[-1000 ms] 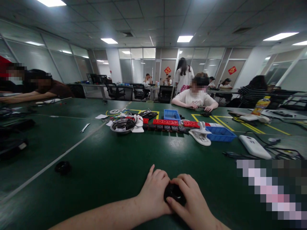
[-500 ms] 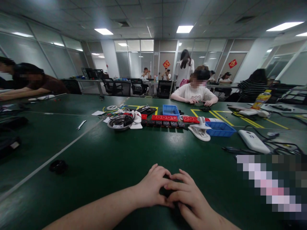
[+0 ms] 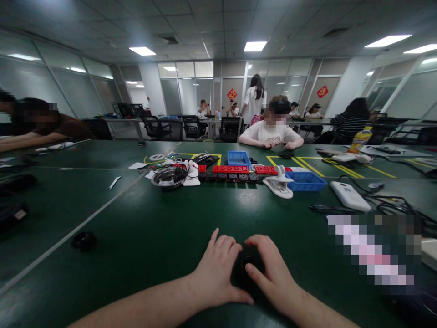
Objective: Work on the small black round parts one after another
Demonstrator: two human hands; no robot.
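A dark round object (image 3: 241, 272) sits low between my two hands near the front of the green table, partly hidden by the fingers. My left hand (image 3: 223, 269) curves around its left side, with the thumb stretched out along the near side. My right hand (image 3: 273, 271) holds it from the right, fingers bent over the far side and thumb against its top. What the object is cannot be made out. To the left lies a small black coiled item (image 3: 83, 240).
Across the middle stand a metal bowl (image 3: 167, 184) with cables, red socket strips (image 3: 227, 168), a white clip (image 3: 280, 187) and blue trays (image 3: 307, 181). A white box (image 3: 350, 196) and cables are at right. A seated person (image 3: 271, 132) works opposite.
My hands, whose fingers met before, have moved apart at the fingertips, and the dark round object now shows between them. The view has shifted slightly.
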